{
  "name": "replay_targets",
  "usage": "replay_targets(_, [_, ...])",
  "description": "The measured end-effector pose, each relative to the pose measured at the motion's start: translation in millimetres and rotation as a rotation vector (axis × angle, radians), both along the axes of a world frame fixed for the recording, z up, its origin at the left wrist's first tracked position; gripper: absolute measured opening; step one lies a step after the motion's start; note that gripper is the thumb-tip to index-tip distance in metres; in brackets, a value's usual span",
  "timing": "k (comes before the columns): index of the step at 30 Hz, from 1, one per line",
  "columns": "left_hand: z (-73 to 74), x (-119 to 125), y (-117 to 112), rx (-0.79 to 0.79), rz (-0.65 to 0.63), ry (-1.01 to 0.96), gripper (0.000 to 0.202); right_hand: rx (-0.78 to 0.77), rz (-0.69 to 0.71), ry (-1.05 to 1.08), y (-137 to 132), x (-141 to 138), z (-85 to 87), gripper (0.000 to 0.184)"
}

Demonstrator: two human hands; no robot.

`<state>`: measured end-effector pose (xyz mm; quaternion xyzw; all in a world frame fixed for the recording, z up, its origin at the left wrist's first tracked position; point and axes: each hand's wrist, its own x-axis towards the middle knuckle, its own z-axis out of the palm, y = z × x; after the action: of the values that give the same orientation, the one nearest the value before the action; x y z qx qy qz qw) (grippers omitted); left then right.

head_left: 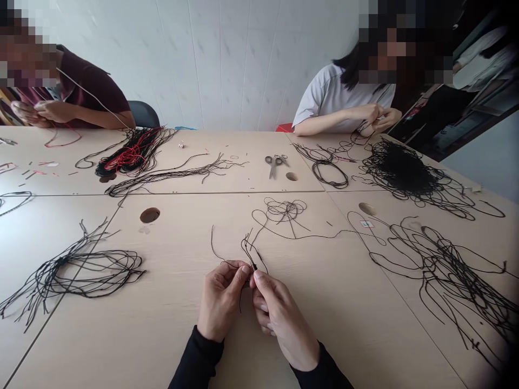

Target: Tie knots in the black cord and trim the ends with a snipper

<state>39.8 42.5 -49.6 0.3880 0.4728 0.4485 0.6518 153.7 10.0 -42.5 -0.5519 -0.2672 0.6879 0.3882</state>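
Observation:
Close together over the near part of the table, my left hand (224, 294) and my right hand (278, 308) both pinch thin black cord (248, 249). Thumb and forefinger of each hand press on it, and the two thumbs almost meet. Thin ends stick up beyond my fingertips, and one short end hangs below my left thumb. A darker, thicker spot, perhaps a knot, shows between the thumbs. What lies under my fingers is hidden. Just beyond my hands, a loose tangle of thin black cord (286, 209) lies on the tabletop.
Looped black cords (89, 273) lie at left, more black cords (450, 270) at right. Farther back are a dense black cord pile (409, 170), scissors (273, 166) and a red-and-black bundle (132, 151). Round holes (150, 215) pierce the table (182, 346). Two people (344, 97) sit opposite, handling cords.

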Motion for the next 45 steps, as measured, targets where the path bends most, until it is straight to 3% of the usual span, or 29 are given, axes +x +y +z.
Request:
replay_targets(15, [-1.7, -1, 1, -0.012, -0.007, 0.019, 0.027, -0.026, 0.004, 0.014, 3, 0, -6.0, 0.052])
replay_targets(34, [-0.7, -2, 0, 0.025, -0.067, -0.014, 0.027, -0.004, 0.028, -0.003, 0, 2, -1.9, 0.046])
replay_targets(40, [-1.7, -3, 0, -0.047, -0.015, -0.075, 0.028, 0.012, 0.039, 0.003, 0, 1, -2.1, 0.047])
replay_targets(45, [-2.4, -2, 0, -0.115, 0.066, -0.128, 0.030, 0.145, 0.009, -0.032, 3, 6, 4.8, 0.048])
